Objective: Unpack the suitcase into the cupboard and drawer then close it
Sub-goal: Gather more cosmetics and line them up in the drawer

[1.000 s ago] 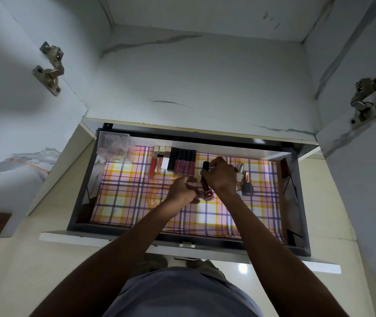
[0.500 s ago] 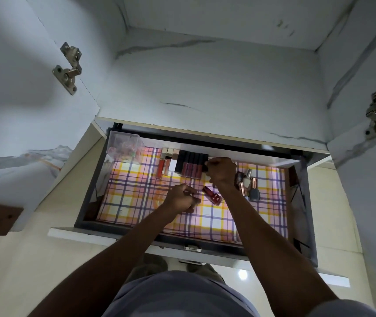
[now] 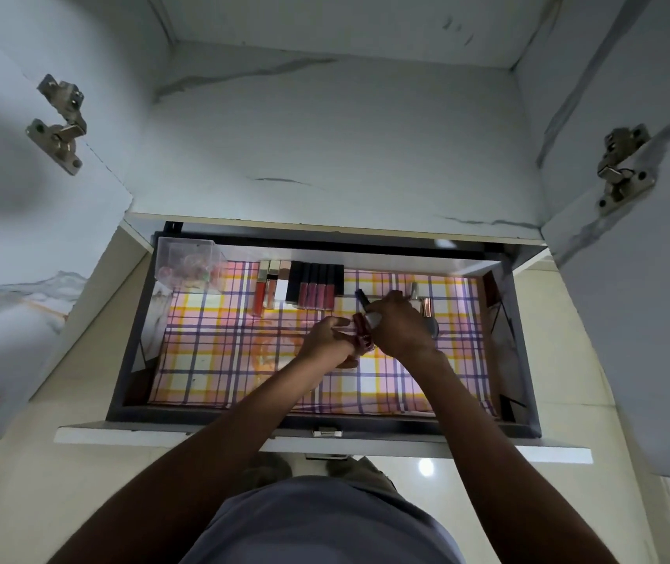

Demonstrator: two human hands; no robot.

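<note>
The open drawer has a plaid liner. Along its back lies a row of lip gloss tubes, with a clear box in the back left corner. My left hand is over the middle of the liner, its fingers closed on a red tube. My right hand is right beside it, touching the same cluster and pinching a dark-capped tube that sticks out toward the row. Behind my right hand lie a few rose-gold capped pieces. The suitcase is out of view.
The cupboard shelf above the drawer is bare white marble-look board. Both cupboard doors stand open, with metal hinges at the left and right. The drawer front juts toward my body. The left half of the liner is uncovered.
My right hand left the end of the tube row and came back to my left hand, and now grips a dark-capped tube. The red tube went from the liner into my left hand.
</note>
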